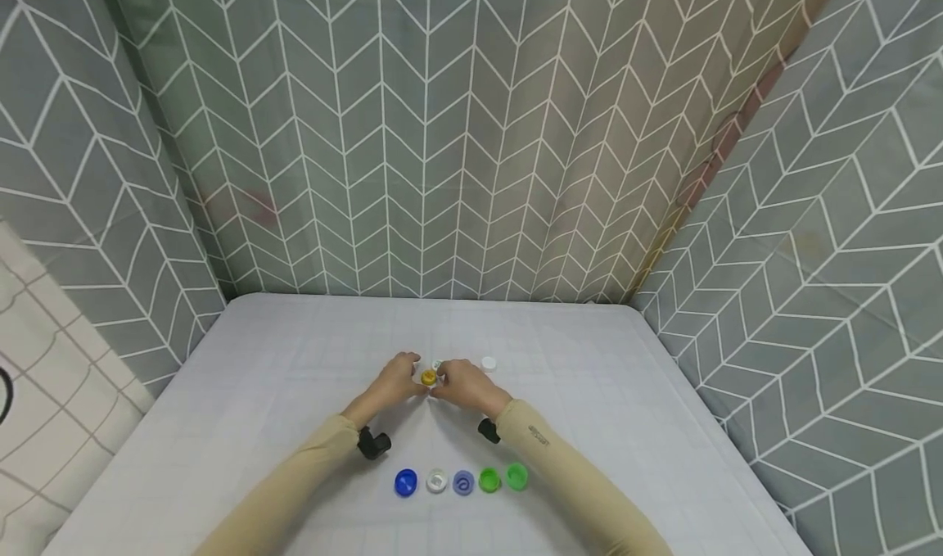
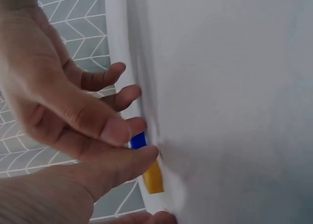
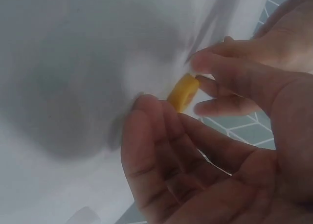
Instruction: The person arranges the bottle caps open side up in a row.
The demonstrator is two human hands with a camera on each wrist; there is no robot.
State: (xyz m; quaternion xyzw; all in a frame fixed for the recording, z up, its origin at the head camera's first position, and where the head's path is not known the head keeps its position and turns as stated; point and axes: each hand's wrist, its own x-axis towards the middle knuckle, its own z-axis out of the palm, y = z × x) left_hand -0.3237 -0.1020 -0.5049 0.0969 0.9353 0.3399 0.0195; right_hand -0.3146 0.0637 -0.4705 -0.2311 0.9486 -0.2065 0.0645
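Note:
A yellow bottle cap (image 1: 429, 377) sits between my two hands towards the back of the table. My left hand (image 1: 395, 380) holds its thumb at the cap's near side, with the other fingers curled around from behind. From the right, my right hand (image 1: 469, 385) curves in close to the same cap. In the right wrist view the yellow cap (image 3: 183, 93) shows between my right thumb and fingertips (image 3: 146, 109); firm contact is unclear. The left wrist view shows a small blue piece (image 2: 138, 141) by the right fingertips, mostly hidden, beside the yellow cap (image 2: 154, 179).
Nearer my body lies a row of caps: dark blue (image 1: 405, 482), white (image 1: 436, 481), pale blue (image 1: 463, 482), green (image 1: 489, 480) and light green (image 1: 517, 476). A white cap (image 1: 489, 363) lies beyond my right hand; another whitish cap (image 1: 438, 364) is partly hidden. Patterned curtains (image 1: 442, 130) surround the table (image 1: 295, 335).

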